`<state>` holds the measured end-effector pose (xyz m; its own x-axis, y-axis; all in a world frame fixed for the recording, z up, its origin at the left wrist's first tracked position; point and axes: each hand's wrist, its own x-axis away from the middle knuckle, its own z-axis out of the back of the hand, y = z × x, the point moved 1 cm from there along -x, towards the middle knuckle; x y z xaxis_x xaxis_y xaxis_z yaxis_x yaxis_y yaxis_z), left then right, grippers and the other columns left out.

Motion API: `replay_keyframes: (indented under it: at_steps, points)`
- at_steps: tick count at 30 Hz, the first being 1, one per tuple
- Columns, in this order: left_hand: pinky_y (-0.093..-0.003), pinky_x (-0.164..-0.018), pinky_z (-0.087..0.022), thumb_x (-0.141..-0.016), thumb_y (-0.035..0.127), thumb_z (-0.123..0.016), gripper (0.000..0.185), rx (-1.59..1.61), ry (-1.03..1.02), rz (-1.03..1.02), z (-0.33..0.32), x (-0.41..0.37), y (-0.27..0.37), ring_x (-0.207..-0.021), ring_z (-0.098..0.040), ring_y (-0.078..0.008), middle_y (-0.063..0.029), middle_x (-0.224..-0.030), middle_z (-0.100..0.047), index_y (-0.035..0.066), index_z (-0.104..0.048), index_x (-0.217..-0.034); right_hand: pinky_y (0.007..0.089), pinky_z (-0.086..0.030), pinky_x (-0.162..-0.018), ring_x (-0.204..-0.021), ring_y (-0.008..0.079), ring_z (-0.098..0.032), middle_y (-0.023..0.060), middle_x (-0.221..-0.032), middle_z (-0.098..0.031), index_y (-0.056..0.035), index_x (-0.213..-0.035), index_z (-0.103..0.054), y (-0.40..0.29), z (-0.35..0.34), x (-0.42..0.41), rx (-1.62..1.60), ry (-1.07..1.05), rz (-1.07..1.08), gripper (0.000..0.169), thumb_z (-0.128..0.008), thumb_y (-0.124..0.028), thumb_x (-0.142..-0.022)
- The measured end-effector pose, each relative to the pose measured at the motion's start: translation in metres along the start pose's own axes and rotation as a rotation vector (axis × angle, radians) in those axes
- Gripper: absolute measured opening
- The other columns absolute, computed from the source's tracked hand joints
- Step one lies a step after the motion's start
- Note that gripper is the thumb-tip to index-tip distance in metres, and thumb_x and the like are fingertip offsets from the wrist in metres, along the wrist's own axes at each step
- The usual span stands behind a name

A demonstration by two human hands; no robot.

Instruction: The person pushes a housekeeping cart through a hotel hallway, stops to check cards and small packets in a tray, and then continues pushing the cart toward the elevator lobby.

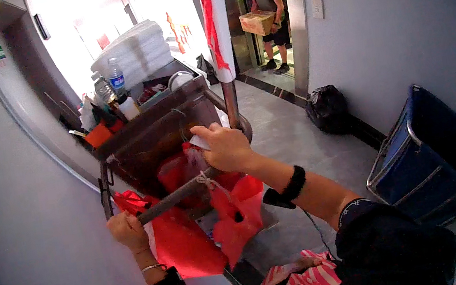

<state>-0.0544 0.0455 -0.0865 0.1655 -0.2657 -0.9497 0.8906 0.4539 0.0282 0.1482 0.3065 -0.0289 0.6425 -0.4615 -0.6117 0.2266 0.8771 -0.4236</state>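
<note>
A brown service cart [151,129] stands before me. My left hand [128,232] is closed round the left end of its handle bar [178,196]. Above the bar's right end, my right hand [226,147] has a small white object [200,142] in its fingers; what it is I cannot tell. Red bags [185,241] hang from the bar, one tied on with a pale string. On the cart lie folded white towels [134,50], a plastic bottle [116,75] and a white bowl-like item [180,79]. A white roll with red tape [217,24] rises at the cart's right corner.
In an open elevator [275,58], a person [266,1] holds a cardboard box [258,22], with another person behind. A black garbage bag [327,110] and a blue chair with a metal frame [431,174] stand along the right wall. The left wall [44,214] runs close beside the cart.
</note>
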Motion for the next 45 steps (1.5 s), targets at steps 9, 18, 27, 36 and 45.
replay_keyframes:
  at_steps: [9,18,27,36,45]
  points:
    - [-0.0419,-0.065,-0.037,-0.078,0.013,-0.049,0.017,-0.019,-0.122,-0.016,0.010,-0.011,0.005,-0.064,-0.047,-0.0320,-0.0142,-0.062,-0.048,0.003,-0.051,-0.064,0.0461,-0.051,-0.072,-0.083,0.0377,-0.062,0.0166,-0.096,-0.060,-0.0170,-0.124,-0.051,-0.003,-0.005,-0.002,0.052,-0.003,-0.060,0.048,-0.057,-0.021,-0.076]
    - [-0.0441,-0.075,-0.039,-0.080,0.014,-0.049,0.020,-0.077,-0.123,0.129,-0.005,0.005,0.104,-0.068,-0.050,-0.0335,-0.0157,-0.065,-0.051,0.002,-0.054,-0.066,0.0452,-0.051,-0.071,-0.082,0.0365,-0.061,0.0149,-0.095,-0.059,-0.0171,-0.125,-0.050,0.076,0.026,0.008,-0.054,0.042,0.091,0.051,-0.058,-0.019,-0.075]
    - [-0.0468,-0.079,-0.038,-0.087,0.017,-0.045,0.028,-0.258,-0.086,0.184,-0.032,0.023,0.140,-0.077,-0.047,-0.0367,-0.0182,-0.068,-0.050,0.000,-0.049,-0.064,0.0438,-0.050,-0.073,-0.084,0.0351,-0.061,0.0167,-0.093,-0.056,-0.0127,-0.125,-0.050,0.131,0.038,0.003,-0.250,0.095,0.265,0.054,-0.062,-0.015,-0.073]
    - [-0.0458,-0.069,-0.036,-0.088,0.014,-0.043,0.029,-0.328,-0.004,0.145,-0.080,0.006,0.137,-0.069,-0.045,-0.0363,-0.0186,-0.066,-0.046,0.000,-0.045,-0.063,0.0419,-0.049,-0.075,-0.085,0.0339,-0.059,0.0149,-0.093,-0.054,-0.0113,-0.127,-0.048,0.160,0.024,-0.034,-0.287,0.102,0.368,0.060,-0.062,-0.009,-0.069]
    - [-0.0462,-0.068,-0.035,-0.087,0.014,-0.043,0.029,-0.260,-0.023,0.156,-0.158,-0.037,0.080,-0.069,-0.045,-0.0369,-0.0193,-0.064,-0.044,-0.001,-0.045,-0.062,0.0430,-0.049,-0.073,-0.083,0.0348,-0.058,0.0170,-0.092,-0.053,-0.0083,-0.126,-0.048,0.179,-0.025,-0.120,-0.273,0.174,0.379,0.059,-0.062,-0.011,-0.069]
